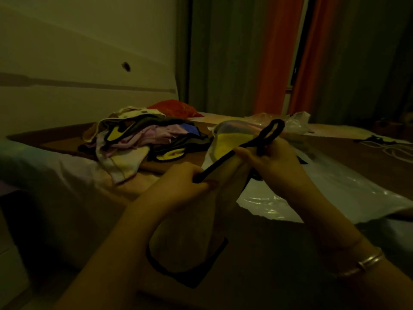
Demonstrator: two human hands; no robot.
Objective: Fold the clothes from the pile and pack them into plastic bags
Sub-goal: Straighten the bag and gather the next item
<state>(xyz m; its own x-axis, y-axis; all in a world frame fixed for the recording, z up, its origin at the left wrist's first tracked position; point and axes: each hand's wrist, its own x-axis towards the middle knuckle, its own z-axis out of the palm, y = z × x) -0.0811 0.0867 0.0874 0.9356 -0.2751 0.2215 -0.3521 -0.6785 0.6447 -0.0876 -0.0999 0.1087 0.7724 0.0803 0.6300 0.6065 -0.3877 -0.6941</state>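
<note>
Folding is the step we're in, w/ one garment (190,222) lifted off the pile (143,139) and held up between both hands over the near edge of the bed (67,166). Our left hand (178,186) has its fingers curled round the low end of a black strap (241,148), pinching it tight; our right hand (274,162) grips the top of the same piece, fingers closed on cloth and strap, w/ the strap's loop sticking up above the knuckles. The garment's pale body hangs down between our wrists, black trim at the bottom; light is dim, so we can't tell exactly what kind of item it is. The pile sits behind the left hand, well apart from it, yellow, pink and white pieces mixed in. A clear plastic bag (312,189) lies flat just beside and under the right forearm. Next, prob. we need to tuck the strap in, lay the piece flat, fold it small, then slide it into the bag, which likely means opening the bag's mouth w/ one hand first.
</note>
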